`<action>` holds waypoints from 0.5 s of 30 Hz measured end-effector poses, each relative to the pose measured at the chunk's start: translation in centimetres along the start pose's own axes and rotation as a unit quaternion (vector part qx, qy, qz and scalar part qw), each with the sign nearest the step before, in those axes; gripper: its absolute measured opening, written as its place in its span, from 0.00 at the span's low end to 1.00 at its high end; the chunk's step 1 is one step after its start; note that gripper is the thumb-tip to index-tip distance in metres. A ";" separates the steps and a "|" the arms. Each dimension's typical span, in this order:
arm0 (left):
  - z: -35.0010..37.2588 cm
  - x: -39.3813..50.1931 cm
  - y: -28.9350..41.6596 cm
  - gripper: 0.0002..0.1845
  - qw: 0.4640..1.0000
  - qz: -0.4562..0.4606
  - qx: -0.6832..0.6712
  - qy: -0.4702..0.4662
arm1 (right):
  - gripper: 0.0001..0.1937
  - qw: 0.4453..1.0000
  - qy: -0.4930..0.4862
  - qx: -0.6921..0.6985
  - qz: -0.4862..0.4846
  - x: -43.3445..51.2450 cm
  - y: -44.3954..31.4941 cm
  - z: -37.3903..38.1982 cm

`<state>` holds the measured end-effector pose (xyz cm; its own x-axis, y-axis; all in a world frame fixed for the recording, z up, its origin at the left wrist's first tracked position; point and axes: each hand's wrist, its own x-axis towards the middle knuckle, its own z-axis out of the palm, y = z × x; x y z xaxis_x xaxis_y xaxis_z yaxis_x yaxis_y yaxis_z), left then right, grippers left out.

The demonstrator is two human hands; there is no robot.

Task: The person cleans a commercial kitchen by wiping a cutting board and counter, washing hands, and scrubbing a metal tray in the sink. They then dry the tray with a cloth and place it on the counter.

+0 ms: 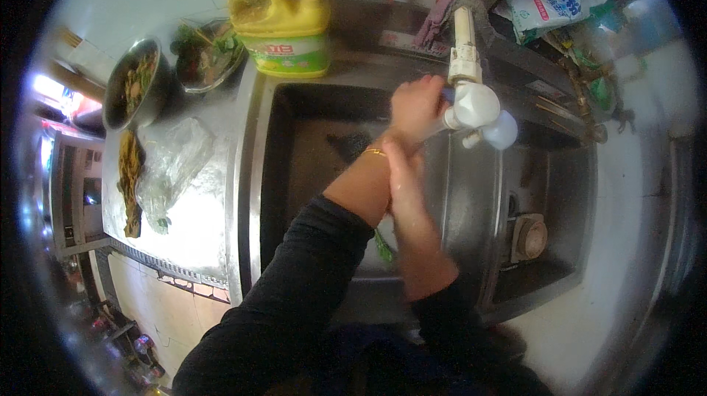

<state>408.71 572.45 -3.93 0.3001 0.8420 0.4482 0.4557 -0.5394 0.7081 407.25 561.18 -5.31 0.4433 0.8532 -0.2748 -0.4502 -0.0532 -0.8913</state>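
Note:
My left hand [415, 111] reaches over the steel sink [317, 285], its fingers beside the white plastic tap [478, 104]. A bit of blue [448, 96], perhaps the tap's handle, shows at the fingertips; whether they grip it is unclear. Around the left wrist, just above a thin gold-coloured bracelet [375, 151], wraps my right hand [403, 166], which looks wet. Below the arms, a green leafy sprig [383, 247] lies in the basin. A dark object [349, 144] on the basin floor is too blurred to name.
A yellow detergent jug [279, 26] stands behind the sink's left corner. Left are metal bowls of vegetable scraps [138, 84] [210, 56], a clear plastic bag [177, 158] and a brown cloth-like strip [130, 186]. The right basin [558, 175] holds a drain fitting [531, 236].

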 end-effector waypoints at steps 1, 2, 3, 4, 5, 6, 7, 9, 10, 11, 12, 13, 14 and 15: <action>0.0 0.2 0.1 0.11 0.999 0.032 0.021 -0.005 | 0.22 1.000 -0.023 -0.017 0.007 1.1 -0.7 -0.2; -0.1 0.6 0.0 0.11 0.999 0.006 0.044 -0.004 | 0.18 0.998 -0.048 -0.032 0.015 2.1 -1.3 -0.1; -0.2 0.9 -0.2 0.12 0.997 -0.023 0.067 0.000 | 0.17 0.999 -0.016 -0.031 0.018 2.9 -2.4 0.5; 0.1 1.0 -0.4 0.13 0.995 -0.050 0.090 0.000 | 0.16 0.999 0.021 -0.027 0.020 3.9 -3.3 1.1; 0.5 0.7 -0.4 0.14 0.988 -0.147 -0.032 0.020 | 0.16 0.998 0.058 -0.023 0.022 5.2 -4.0 1.4; 1.3 0.2 0.7 0.16 0.960 -0.230 -0.153 0.031 | 0.15 0.997 0.043 -0.060 -0.001 7.7 -4.0 -0.1; 2.2 -0.2 2.0 0.17 0.912 -0.304 -0.272 0.036 | 0.15 0.994 0.032 -0.096 -0.031 10.9 -3.5 -3.0; 4.0 -1.9 1.8 0.29 0.838 -0.368 -0.402 0.017 | 0.16 0.975 -0.002 -0.199 -0.097 12.3 -2.6 -4.8; 4.7 -2.5 1.8 0.30 0.755 -0.420 -0.502 0.033 | 0.16 0.955 -0.027 -0.259 -0.140 11.4 -2.3 -4.3; 5.4 -3.3 1.7 0.32 0.658 -0.462 -0.593 0.047 | 0.16 0.929 -0.049 -0.316 -0.183 10.1 -1.9 -4.0; 4.6 -3.2 1.1 0.28 0.710 -0.464 -0.529 0.008 | 0.17 0.897 -0.062 -0.374 -0.225 8.8 -1.9 -4.2; 3.8 -3.2 0.6 0.23 0.756 -0.465 -0.460 -0.032 | 0.17 0.860 -0.078 -0.431 -0.263 7.4 -1.7 -4.4; 4.3 -2.6 -1.6 0.20 0.652 -0.504 -0.566 0.006 | 0.18 0.815 -0.103 -0.483 -0.302 5.4 -1.4 -3.8; 3.9 -2.3 -4.4 0.17 0.537 -0.524 -0.658 0.061 | 0.18 0.766 -0.143 -0.524 -0.345 2.8 -0.9 -2.1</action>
<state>409.23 572.86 -10.20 0.3631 0.7146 -0.5978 -0.6904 0.6373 0.3424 410.53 562.50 -6.01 0.0407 0.9363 0.3489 0.7498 0.2022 -0.6300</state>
